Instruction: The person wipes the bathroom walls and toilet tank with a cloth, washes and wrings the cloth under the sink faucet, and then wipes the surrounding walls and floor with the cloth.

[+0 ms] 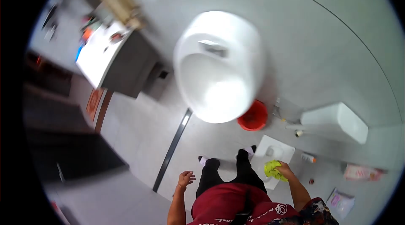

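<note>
The right hand holds a yellow cloth on the white floor toilet at 5 o'clock, so wiping looks just begun, and the left hand hangs open, holding nothing

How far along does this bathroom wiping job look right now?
Nothing can be judged done: the blurred picture shows no wiped areas. In hand: the right hand grips a yellow-green cloth over the white squat pan. The left hand hangs open and empty. The wall urinal and red bucket stand untouched.
</note>
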Action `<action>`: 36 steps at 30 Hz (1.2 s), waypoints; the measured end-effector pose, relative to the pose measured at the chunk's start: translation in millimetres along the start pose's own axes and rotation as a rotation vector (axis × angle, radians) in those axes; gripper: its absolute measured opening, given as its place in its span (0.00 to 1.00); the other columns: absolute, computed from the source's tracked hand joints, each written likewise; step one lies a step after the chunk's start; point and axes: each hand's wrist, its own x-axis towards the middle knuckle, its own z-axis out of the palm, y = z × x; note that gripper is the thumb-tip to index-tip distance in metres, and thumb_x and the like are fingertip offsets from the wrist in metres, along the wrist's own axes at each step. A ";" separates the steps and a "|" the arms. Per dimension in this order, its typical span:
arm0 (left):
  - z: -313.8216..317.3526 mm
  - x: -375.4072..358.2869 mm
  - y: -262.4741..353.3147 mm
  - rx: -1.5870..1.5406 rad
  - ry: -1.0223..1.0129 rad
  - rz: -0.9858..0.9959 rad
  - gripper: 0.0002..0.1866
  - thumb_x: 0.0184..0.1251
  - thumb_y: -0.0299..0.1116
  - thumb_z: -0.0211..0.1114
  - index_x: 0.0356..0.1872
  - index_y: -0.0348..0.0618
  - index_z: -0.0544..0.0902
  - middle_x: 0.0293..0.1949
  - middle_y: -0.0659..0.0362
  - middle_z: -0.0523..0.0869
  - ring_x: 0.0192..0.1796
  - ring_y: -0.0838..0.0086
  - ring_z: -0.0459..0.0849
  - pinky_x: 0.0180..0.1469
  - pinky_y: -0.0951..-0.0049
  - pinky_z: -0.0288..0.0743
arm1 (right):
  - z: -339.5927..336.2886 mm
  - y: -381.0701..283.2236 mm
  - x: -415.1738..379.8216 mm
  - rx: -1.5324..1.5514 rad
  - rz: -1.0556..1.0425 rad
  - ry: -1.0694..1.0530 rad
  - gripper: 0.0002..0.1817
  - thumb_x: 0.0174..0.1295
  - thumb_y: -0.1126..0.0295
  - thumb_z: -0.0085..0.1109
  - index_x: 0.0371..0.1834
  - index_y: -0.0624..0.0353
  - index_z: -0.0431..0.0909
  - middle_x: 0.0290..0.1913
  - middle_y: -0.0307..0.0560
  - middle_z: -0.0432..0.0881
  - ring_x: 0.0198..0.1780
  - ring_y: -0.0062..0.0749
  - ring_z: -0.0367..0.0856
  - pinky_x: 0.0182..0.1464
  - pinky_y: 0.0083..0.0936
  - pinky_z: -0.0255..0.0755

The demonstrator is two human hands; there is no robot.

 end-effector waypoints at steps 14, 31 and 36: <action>-221.1 -12.8 -232.7 -0.794 0.444 -0.335 0.16 0.63 0.41 0.56 0.47 0.43 0.73 0.35 0.53 0.82 0.35 0.64 0.83 0.35 0.64 0.77 | 277.5 -223.9 63.7 -0.247 -0.410 -0.082 0.20 0.54 0.70 0.57 0.52 0.62 0.74 0.42 0.46 0.80 0.41 0.28 0.78 0.43 0.25 0.72; -409.8 82.4 -55.1 -0.954 0.414 -0.141 0.16 0.64 0.41 0.56 0.47 0.43 0.75 0.35 0.56 0.82 0.34 0.69 0.83 0.33 0.71 0.78 | 568.6 -582.6 32.9 0.310 -0.053 -0.649 0.22 0.65 0.57 0.47 0.57 0.60 0.69 0.50 0.46 0.77 0.48 0.33 0.78 0.51 0.29 0.72; -476.3 107.9 -27.3 -1.058 0.420 -0.074 0.15 0.63 0.42 0.57 0.46 0.46 0.76 0.34 0.59 0.83 0.34 0.69 0.82 0.32 0.70 0.77 | 676.8 -700.1 -13.3 0.511 -0.009 -0.923 0.25 0.69 0.52 0.38 0.61 0.59 0.65 0.56 0.46 0.74 0.55 0.34 0.74 0.58 0.32 0.69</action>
